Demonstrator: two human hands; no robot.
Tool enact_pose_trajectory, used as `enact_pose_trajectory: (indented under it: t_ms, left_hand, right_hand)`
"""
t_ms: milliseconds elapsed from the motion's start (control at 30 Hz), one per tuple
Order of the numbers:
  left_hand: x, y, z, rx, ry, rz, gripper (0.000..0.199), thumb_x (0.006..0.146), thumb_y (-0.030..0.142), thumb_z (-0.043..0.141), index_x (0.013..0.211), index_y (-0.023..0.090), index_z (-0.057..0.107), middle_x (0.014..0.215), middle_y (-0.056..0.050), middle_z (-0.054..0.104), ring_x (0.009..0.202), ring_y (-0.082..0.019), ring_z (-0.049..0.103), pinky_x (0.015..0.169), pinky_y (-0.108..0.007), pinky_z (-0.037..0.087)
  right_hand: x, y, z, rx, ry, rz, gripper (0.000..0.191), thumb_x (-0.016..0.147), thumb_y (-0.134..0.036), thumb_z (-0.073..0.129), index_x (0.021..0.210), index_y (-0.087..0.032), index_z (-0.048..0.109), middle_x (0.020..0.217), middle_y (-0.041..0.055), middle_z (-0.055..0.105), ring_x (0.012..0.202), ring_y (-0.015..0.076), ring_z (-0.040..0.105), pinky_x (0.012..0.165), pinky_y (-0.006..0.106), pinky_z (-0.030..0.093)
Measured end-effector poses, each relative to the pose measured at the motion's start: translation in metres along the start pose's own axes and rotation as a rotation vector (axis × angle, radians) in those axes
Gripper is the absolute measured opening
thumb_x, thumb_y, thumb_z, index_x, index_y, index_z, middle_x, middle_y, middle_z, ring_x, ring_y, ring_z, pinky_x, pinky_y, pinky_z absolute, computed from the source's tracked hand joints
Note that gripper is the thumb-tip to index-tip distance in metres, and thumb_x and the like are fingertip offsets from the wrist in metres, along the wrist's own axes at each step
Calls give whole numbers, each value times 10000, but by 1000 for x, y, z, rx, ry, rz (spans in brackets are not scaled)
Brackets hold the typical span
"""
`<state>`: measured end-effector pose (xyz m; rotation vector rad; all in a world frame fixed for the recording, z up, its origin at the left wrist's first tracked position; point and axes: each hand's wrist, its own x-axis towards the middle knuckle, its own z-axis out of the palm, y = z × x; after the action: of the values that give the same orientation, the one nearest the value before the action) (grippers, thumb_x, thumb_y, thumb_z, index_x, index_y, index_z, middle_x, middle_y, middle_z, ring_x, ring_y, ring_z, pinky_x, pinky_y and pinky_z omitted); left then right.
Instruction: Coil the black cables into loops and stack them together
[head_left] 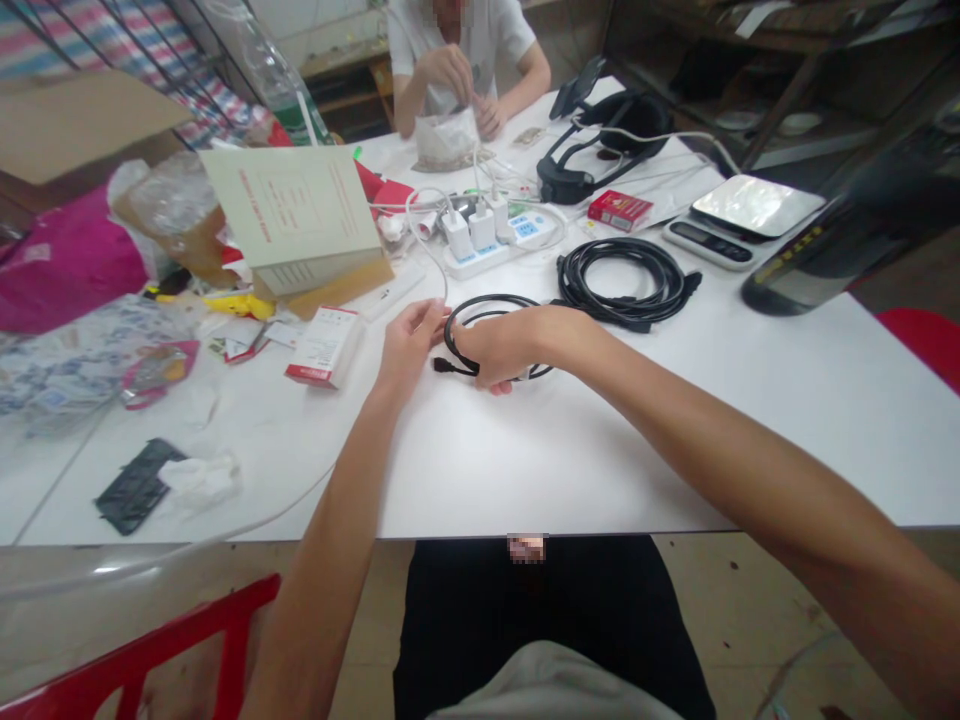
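A loosely coiled black cable (491, 300) lies on the white table (600, 450) in the middle of the view. My right hand (502, 348) reaches across it with bent fingers closed on its loops. At the coil's left edge is my left hand (415, 335), its fingers drawn together; what they pinch, if anything, is too small to tell. The cable's black connector (444, 366) sticks out between my hands. Just behind and to the right rests a bigger coil of black cable (574, 280), touched by neither hand.
Behind are a power strip (480, 262) with white plugs, a headset (566, 180) and a red box (619, 209). A scale (712, 243) and dark bottle (802, 270) stand right. Left are a white-red box (326, 347) and clutter. A person (465, 70) sits opposite.
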<state>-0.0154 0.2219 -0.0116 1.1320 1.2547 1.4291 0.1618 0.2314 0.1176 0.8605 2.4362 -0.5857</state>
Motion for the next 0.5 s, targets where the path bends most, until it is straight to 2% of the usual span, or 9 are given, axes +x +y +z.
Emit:
enact_pose_trajectory:
  t_ms: [67, 100, 200, 300, 400, 500]
  left_hand:
    - [-2, 0, 0, 62, -46, 22, 457, 823, 521, 907, 1099, 171, 806, 1156, -109, 806, 1035, -212, 757, 967, -325, 581]
    - [-3, 1, 0, 94, -74, 33, 459, 807, 496, 924, 1107, 166, 813, 1174, -119, 809, 1077, -226, 755, 1010, -340, 572]
    - [-7, 5, 1, 132, -161, 50, 478, 738, 435, 976, 1097, 161, 820, 1213, -134, 813, 1179, -264, 747, 1113, -391, 544]
    - [-9, 8, 0, 139, -238, 42, 486, 704, 405, 998, 1086, 159, 826, 1166, -127, 825, 1133, -273, 765, 1109, -419, 556]
    - [-11, 8, -2, 155, -299, 40, 440, 737, 396, 979, 1077, 157, 835, 1104, -111, 836, 1044, -259, 778, 1055, -408, 580]
    - [-13, 10, -1, 175, -301, 27, 380, 791, 410, 948, 1060, 161, 849, 1114, -116, 839, 1043, -246, 774, 1056, -382, 568]
  right_hand:
    - [4, 2, 3, -30, -52, -37, 156, 844, -221, 757, 941, -102, 785, 878, 89, 744, 747, 220, 701, 705, 334, 498]
    - [5, 2, 4, -45, -71, -63, 159, 859, -260, 766, 905, -109, 782, 869, 86, 741, 758, 224, 708, 719, 337, 506]
    - [7, 2, 6, -21, -133, -127, 255, 891, -350, 796, 995, -119, 770, 878, 66, 745, 774, 216, 719, 730, 321, 519]
    - [2, 4, 3, 127, -178, -119, 290, 950, -391, 757, 1077, -130, 755, 881, 47, 755, 776, 184, 720, 723, 284, 525]
    - [-10, 15, -7, 193, -102, -59, 300, 972, -431, 733, 1030, -139, 769, 887, 51, 760, 782, 175, 714, 731, 281, 522]
    - [-28, 40, -20, 171, 34, 55, 357, 960, -500, 747, 1024, -151, 779, 902, 63, 761, 803, 182, 710, 751, 289, 508]
